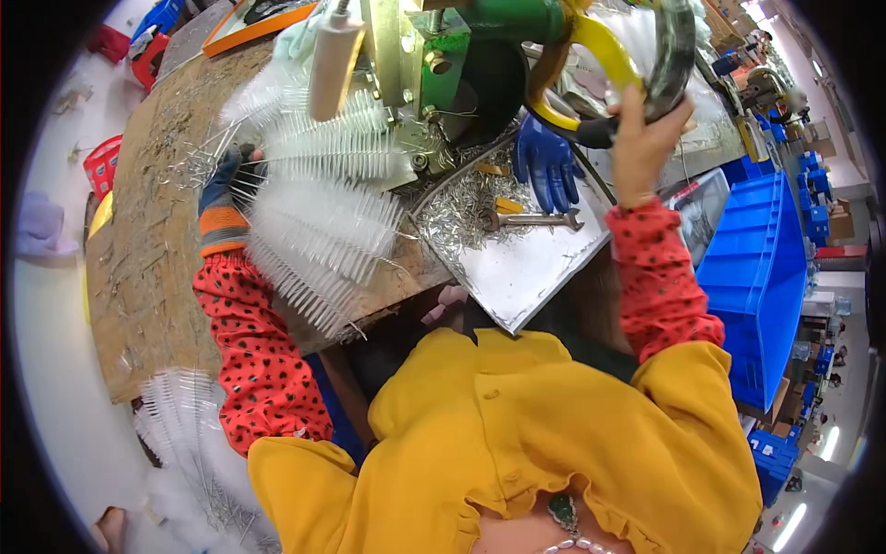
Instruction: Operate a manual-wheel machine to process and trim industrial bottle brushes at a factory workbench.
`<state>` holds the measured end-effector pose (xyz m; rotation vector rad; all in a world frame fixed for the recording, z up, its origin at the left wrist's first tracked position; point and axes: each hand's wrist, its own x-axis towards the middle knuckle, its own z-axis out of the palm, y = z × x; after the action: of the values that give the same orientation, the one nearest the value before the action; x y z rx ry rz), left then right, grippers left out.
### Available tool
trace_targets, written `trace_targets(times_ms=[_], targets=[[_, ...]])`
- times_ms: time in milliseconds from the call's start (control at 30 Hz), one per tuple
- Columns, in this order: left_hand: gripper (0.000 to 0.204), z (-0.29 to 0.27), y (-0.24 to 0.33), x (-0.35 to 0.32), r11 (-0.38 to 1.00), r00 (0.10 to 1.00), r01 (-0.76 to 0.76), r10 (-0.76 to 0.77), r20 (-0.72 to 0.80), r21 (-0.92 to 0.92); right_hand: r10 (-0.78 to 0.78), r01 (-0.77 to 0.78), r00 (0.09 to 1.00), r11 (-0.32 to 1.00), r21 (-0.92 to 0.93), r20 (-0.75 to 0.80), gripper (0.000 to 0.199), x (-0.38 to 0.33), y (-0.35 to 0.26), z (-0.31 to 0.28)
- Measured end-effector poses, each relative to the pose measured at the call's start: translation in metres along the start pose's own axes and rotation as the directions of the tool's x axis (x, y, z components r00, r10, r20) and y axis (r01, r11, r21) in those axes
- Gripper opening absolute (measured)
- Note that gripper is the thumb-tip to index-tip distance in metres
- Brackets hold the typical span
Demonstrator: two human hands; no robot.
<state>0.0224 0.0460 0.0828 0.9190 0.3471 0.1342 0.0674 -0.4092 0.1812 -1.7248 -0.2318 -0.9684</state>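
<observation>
My left hand, in a blue glove with an orange cuff, is closed round the thin wire stems of several white bristle brushes. Their bristles fan out to the right, beside the base of a green machine. Bare and raised, my right hand has its fingers wrapped round the rim of the machine's yellow and black handwheel. The brush ends nearest the machine are partly hidden by bristles. A pale cylindrical handle hangs on the machine's left side.
A white metal tray holds metal scraps, an open-end wrench and a blue glove. At right stands a blue crate. The worn wooden table ends near my body; more brushes lie below left.
</observation>
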Motion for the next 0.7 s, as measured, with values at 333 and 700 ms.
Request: trace_targets(times_ms=[333,700], targets=[[0.025,0.002,-0.002,0.000,0.987,0.959,-0.148,0.126,-0.255,-0.068,-0.064,0.247,0.924,0.852,-0.461,0.377,0.029,0.095,-0.092,0.023],[0.026,0.038,0.007,0.000,0.993,0.935,-0.118,0.111,-0.337,-0.001,0.213,0.274,0.757,0.754,-0.597,0.618,0.017,0.201,-0.082,0.065]])
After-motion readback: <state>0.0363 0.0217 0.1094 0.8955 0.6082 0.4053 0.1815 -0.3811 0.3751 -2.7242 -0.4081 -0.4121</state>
